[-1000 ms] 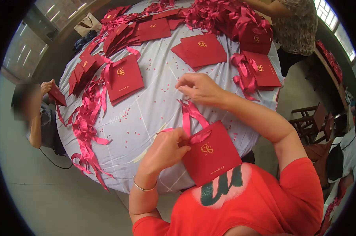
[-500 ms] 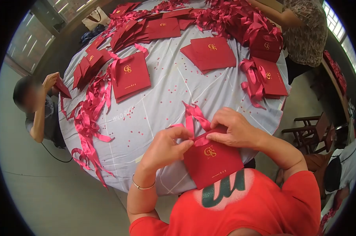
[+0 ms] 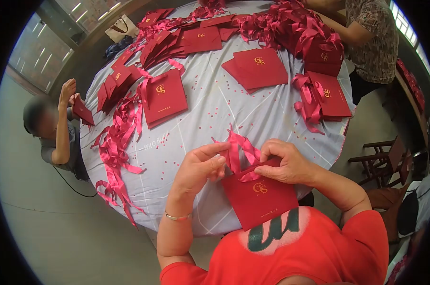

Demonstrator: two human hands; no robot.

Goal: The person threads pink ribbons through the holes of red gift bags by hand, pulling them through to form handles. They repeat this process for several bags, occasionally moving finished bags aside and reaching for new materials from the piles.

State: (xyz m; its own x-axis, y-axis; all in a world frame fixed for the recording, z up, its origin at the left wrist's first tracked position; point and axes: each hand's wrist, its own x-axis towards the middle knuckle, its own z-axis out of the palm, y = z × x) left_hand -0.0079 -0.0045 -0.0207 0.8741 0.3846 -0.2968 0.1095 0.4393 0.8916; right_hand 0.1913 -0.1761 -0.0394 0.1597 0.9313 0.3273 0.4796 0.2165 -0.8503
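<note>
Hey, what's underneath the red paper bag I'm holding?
Under the red bag, the grey tablecloth shows around its upper part, and its lower corner overlaps the red shirt. Anything directly beneath is covered.

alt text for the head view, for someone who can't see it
The right hand grips the top of a red paper bag while the left hand touches its pink ribbon, at the edge of a round table strewn with more red bags and loose ribbons. Another person holds one at left.
</note>
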